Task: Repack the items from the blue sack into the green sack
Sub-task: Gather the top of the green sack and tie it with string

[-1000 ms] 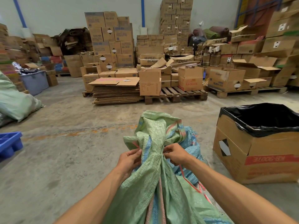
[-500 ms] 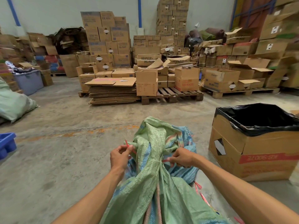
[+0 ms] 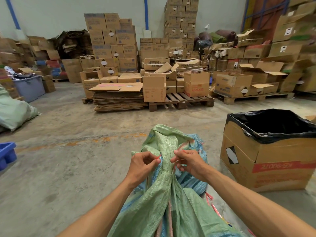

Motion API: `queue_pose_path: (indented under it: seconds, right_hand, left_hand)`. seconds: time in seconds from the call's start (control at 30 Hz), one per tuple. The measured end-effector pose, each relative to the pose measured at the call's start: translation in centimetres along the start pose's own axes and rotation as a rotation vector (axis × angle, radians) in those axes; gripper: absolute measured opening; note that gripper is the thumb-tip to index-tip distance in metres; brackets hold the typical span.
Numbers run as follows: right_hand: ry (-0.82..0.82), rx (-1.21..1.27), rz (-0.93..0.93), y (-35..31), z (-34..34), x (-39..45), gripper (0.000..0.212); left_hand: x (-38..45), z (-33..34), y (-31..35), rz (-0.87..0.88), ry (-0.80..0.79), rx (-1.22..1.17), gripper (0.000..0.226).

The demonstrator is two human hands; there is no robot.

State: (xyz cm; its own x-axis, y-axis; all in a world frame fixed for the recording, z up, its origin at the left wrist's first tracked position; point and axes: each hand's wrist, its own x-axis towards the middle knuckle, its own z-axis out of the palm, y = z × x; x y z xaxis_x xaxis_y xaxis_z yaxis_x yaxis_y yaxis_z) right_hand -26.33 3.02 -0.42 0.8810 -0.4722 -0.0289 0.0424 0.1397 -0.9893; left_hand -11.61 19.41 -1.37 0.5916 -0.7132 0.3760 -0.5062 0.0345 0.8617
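The green sack (image 3: 164,199) stands bunched at its neck right in front of the person, woven and crinkled, with the blue sack (image 3: 193,182) pressed against its far right side. Both hands are at the gathered neck: the left hand (image 3: 142,165) pinches a thin red string (image 3: 158,157), and the right hand (image 3: 189,162) pinches more of it. They sit on a stained concrete floor (image 3: 68,159). A cardboard box (image 3: 266,161) lined with black plastic stands near on the right; stacked cartons (image 3: 111,47) on pallets fill the back wall.

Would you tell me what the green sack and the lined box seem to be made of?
Green sack: apparently woven plastic, slightly shiny, with a visible weave and stiff creases. Box: matte brown corrugated cardboard, printed red; its liner looks like thin glossy black plastic film.
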Motion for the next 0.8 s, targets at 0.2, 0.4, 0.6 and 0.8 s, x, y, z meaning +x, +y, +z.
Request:
queue_pose_path:
  seconds: [0.2,0.4,0.6,0.8]
  right_hand:
    - [-0.091,-0.153,-0.044,0.5,0.5,-0.5,0.02]
    - [0.055,-0.07,-0.136,0.2,1.0,0.0,0.035]
    - [0.103,-0.018,-0.086,0.4,2.4,0.2,0.018]
    - [0.0,-0.364,-0.201,-0.1,4.0,-0.2,0.01]
  left_hand:
    - [0.4,0.3,-0.4,-0.15,-0.013,-0.044,0.007]
    - [0.5,0.6,-0.6,-0.291,0.042,-0.092,0.003]
    - [0.7,0.7,-0.7,-0.298,0.077,-0.125,0.009]
    - [0.7,0.8,-0.5,-0.258,0.087,-0.138,0.014]
